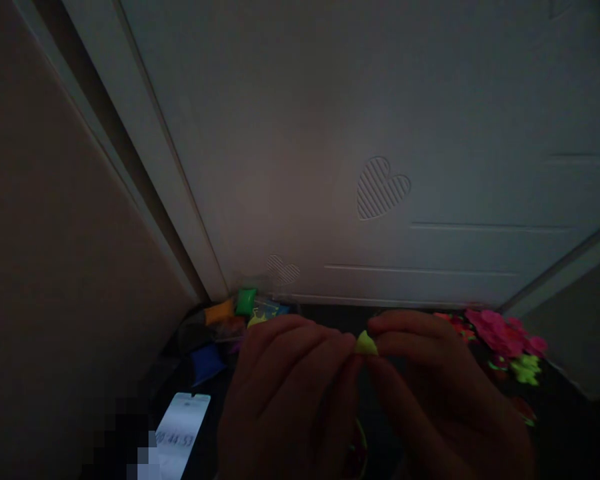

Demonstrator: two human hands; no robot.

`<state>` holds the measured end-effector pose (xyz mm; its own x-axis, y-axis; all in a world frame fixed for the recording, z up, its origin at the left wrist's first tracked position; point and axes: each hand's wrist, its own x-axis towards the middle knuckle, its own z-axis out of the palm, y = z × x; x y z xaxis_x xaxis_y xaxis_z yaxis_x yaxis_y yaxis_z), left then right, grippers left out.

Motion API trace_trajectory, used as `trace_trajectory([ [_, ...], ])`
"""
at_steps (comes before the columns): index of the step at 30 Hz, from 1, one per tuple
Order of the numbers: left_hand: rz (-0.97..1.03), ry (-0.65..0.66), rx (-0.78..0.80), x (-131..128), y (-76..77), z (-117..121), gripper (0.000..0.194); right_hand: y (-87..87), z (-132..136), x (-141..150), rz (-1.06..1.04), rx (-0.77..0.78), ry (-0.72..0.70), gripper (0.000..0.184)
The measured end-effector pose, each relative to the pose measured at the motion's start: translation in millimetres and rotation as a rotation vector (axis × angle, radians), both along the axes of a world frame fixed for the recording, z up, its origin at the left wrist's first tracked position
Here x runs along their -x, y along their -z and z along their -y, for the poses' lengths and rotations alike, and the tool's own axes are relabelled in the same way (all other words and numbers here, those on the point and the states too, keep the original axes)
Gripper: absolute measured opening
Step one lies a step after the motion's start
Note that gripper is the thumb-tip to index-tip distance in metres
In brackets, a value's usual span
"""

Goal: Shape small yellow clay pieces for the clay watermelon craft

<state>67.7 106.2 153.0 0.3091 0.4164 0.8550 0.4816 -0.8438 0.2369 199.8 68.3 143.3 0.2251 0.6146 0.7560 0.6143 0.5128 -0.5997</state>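
The room is dim. My left hand [285, 393] and my right hand [435, 387] meet at the bottom middle of the head view, fingertips pinched together on a small yellow-green piece of clay [366, 344]. Both hands have their fingers curled in around it. Behind my left hand lie several small clay packets: an orange one [219, 311], a green one [245, 301] and a blue one [206, 362]. To the right of my right hand sit shaped pink clay pieces [500, 332] and yellow-green ones [525, 368].
A white door [380, 133] with embossed hearts stands straight ahead, its frame [145, 167] slanting down to the left beside a plain wall [40, 233]. A lit phone screen [180, 433] showing a timer lies on the dark floor at lower left.
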Motion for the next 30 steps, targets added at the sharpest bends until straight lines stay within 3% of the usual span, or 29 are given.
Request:
trace_trajectory([
  [13,0.014,-0.02,0.029,0.0,2.0,1.2,0.018,-1.1,-0.4,3.3,-0.016,0.007,-0.003,0.015],
  [30,0.027,-0.034,-0.079,-6.6,-0.5,-0.7,0.007,2.1,0.9,4.3,-0.071,0.021,-0.04,0.013],
])
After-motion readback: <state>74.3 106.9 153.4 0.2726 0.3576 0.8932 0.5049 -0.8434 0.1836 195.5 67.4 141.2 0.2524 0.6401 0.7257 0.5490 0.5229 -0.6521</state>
